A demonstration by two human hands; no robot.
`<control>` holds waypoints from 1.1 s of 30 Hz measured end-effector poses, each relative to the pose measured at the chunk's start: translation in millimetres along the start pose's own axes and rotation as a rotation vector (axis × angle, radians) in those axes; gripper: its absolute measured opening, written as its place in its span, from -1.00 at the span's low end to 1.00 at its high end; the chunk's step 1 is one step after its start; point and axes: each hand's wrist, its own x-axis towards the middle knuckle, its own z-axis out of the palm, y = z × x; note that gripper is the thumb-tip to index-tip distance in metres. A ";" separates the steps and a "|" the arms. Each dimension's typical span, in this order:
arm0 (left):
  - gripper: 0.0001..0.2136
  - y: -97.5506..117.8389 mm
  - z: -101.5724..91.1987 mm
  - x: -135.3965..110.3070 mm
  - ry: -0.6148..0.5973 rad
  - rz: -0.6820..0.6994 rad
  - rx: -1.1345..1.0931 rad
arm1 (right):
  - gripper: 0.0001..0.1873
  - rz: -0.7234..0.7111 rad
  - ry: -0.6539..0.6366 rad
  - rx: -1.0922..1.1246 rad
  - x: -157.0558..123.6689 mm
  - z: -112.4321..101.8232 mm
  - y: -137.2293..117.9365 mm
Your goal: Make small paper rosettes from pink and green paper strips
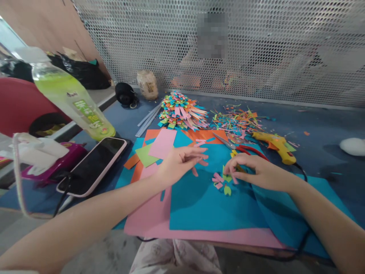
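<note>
My left hand (182, 161) hovers over the blue paper sheet (205, 205) with its fingers stretched out and slightly spread, holding nothing; a small pink strip (195, 172) lies just under the fingertips. My right hand (253, 169) rests on the blue sheet with its fingertips pinched on a small green paper piece (227, 177). Small pink and green folded pieces (219, 182) lie beside it. Red-handled scissors (236, 146) lie just beyond my right hand.
A yellow glue gun (275, 146) lies at the right, its cord running back. A pile of folded coloured pieces (181, 112) and paper scraps (236, 120) sit farther back. A phone (94, 163) and a green drink bottle (71, 101) stand at the left. Behind the mesh screen (256, 49) sits another person.
</note>
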 end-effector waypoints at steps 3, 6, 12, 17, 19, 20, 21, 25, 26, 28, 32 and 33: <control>-0.69 -0.6 -0.3 0.8 -0.001 0.016 0.026 | -0.81 -0.036 -0.029 -0.042 -0.5 1.9 0.5; -0.72 -1.7 -1.1 1.0 -0.006 0.031 0.066 | -0.86 -0.116 0.010 -0.057 -0.5 3.7 0.9; -0.74 1.5 0.5 -0.4 -0.020 0.018 0.091 | -0.87 -0.171 0.110 -0.075 1.3 5.1 -1.2; -0.66 4.3 -1.2 -1.6 -0.020 -0.027 0.113 | -0.88 -0.136 0.075 -0.069 1.7 5.3 0.6; -0.61 2.4 -2.6 -2.1 -0.021 0.004 0.127 | -0.89 -0.127 0.082 -0.062 1.8 5.0 1.2; -0.59 1.2 -3.1 -2.4 -0.023 0.026 0.130 | -0.89 -0.126 0.086 -0.060 1.9 4.7 1.3; -0.58 -0.1 -3.4 -2.6 -0.024 0.045 0.131 | -0.89 -0.126 0.086 -0.058 2.1 4.4 1.4; -0.59 -0.9 -3.1 -3.4 -0.038 0.058 0.114 | -0.87 -0.135 0.078 -0.060 3.4 3.2 1.4; -0.60 0.2 -2.7 -3.8 -0.038 0.048 0.107 | -0.87 -0.136 0.076 -0.062 3.6 3.1 1.6; -0.63 3.2 -1.4 -5.0 -0.050 0.015 0.083 | -0.87 -0.141 0.078 -0.062 3.7 2.9 2.5; -0.67 7.8 2.3 -8.2 -0.061 -0.042 0.035 | -0.89 -0.143 0.101 -0.071 2.9 2.8 4.6; -0.67 8.2 3.2 -8.9 -0.056 -0.048 0.032 | -0.89 -0.139 0.101 -0.076 2.7 2.7 4.8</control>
